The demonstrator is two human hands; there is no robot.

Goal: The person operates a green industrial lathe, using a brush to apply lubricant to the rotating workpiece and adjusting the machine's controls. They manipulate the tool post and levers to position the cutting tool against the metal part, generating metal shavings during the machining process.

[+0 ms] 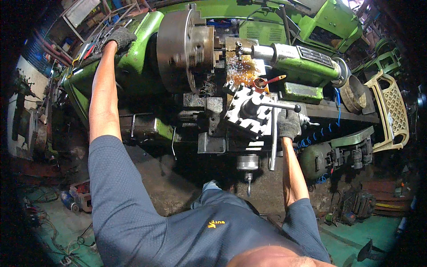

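My left hand (119, 40), in a dark knit glove, lies on top of the green lathe headstock (147, 35), beside several hand tools (95, 42). Its fingers are too dark to make out. Right of it is the large steel chuck (175, 49), its surface streaked as if turning. My right hand (289, 123), gloved too, is closed beside the square tool post (247, 111); what its fingers wrap round is hidden. The black-knobbed tool post lever (280, 105) passes just above that hand, and a long steel bar (273, 138) stands upright to its left.
A red-handled brush (272, 80) rests in a small cup (259, 83) on the wet, oily carriage. Farther right stand the green tailstock (302, 62), a round metal pan (353, 93), a cream plastic chair (391, 111) and a compressor (316, 160). A crank handle (249, 184) juts toward me.
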